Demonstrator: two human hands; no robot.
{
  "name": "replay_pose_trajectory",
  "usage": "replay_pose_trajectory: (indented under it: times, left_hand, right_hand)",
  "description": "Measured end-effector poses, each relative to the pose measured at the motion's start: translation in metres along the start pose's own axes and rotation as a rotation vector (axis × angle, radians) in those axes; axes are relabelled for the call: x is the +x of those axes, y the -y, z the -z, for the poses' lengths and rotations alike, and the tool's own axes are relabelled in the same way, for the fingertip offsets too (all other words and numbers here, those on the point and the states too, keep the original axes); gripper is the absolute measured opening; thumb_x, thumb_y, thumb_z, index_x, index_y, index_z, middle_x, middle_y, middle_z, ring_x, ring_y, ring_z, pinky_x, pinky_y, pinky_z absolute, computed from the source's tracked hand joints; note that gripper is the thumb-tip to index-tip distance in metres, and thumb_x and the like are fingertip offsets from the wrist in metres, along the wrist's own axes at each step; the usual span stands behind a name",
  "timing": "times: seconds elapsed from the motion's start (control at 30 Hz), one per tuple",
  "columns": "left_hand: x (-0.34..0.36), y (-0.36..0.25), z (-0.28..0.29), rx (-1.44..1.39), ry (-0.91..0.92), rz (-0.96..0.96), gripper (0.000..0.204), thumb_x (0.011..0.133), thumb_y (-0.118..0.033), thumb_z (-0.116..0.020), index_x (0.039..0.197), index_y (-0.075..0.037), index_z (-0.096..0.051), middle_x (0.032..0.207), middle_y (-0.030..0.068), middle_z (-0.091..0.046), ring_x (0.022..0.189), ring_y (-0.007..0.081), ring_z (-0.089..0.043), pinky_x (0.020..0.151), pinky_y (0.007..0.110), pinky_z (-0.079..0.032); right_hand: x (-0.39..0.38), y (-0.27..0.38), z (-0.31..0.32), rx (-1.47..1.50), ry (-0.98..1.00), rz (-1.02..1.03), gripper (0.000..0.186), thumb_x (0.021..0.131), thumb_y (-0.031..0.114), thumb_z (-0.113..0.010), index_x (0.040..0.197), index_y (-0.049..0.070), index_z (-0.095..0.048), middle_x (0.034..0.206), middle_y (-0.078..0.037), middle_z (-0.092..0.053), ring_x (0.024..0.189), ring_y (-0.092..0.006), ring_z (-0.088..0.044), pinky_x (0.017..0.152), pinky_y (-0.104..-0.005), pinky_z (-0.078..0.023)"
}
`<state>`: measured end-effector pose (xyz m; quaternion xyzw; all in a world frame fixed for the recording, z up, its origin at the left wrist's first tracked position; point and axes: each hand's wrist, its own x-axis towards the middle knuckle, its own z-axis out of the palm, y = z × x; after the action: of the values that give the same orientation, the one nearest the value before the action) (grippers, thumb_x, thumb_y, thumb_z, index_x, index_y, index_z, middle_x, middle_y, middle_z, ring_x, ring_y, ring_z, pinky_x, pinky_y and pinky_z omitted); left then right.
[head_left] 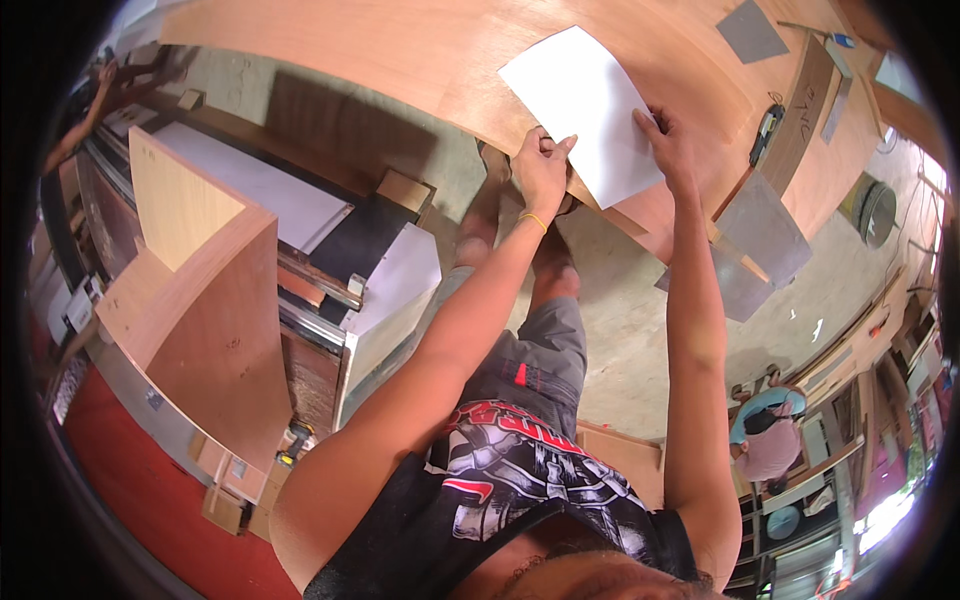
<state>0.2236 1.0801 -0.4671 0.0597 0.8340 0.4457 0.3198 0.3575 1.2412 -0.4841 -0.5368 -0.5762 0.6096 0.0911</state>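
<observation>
White sheet | left hand pinching left edge | right hand pinching right edge | sheet between both hands

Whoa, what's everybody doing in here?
The person's left hand and right hand are holding a white sheet by its edges, over a big wooden surface. It isn't clear whether the sheet is paper or something stiffer. Off to the right, a black-and-yellow tool lies on the wood, and neither hand is touching it. Another person is farther off, at the lower right.
</observation>
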Motion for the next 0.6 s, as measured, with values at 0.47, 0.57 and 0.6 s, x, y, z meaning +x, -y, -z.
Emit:
replay_pose_trajectory:
  times: [0.47,0.57,0.6]
  left_hand:
    - [0.054,0.015,0.012,-0.124,-0.044,-0.044,0.025,0.084,-0.008,-0.082,0.099,0.004,-0.067,0.074,0.0010,-0.065,0.066,0.0081,-0.059,0.061,0.026,-0.052]
    - [0.068,0.019,0.016,-0.064,-0.026,-0.040,0.022,0.086,-0.007,-0.080,0.097,0.003,-0.065,0.076,0.0000,-0.063,0.068,0.0078,-0.060,0.061,0.025,-0.053]
    - [0.073,0.015,0.018,-0.022,-0.016,-0.037,0.021,0.087,-0.006,-0.080,0.096,0.003,-0.064,0.076,-0.0001,-0.063,0.068,0.0080,-0.060,0.061,0.024,-0.054]
  right_hand:
    - [0.038,0.018,-0.030,0.019,0.036,0.044,0.041,0.096,0.032,-0.069,0.125,0.002,-0.067,0.105,-0.013,-0.073,0.091,-0.0175,-0.066,0.080,-0.0323,-0.051]
    - [0.055,0.020,-0.031,-0.033,0.051,0.080,0.040,0.096,0.032,-0.069,0.125,0.003,-0.068,0.104,-0.010,-0.073,0.090,-0.0175,-0.066,0.079,-0.0322,-0.052]
    - [0.057,0.022,-0.030,-0.070,0.098,0.106,0.040,0.097,0.031,-0.068,0.126,0.004,-0.068,0.106,-0.008,-0.072,0.091,-0.0162,-0.064,0.080,-0.0310,-0.050]
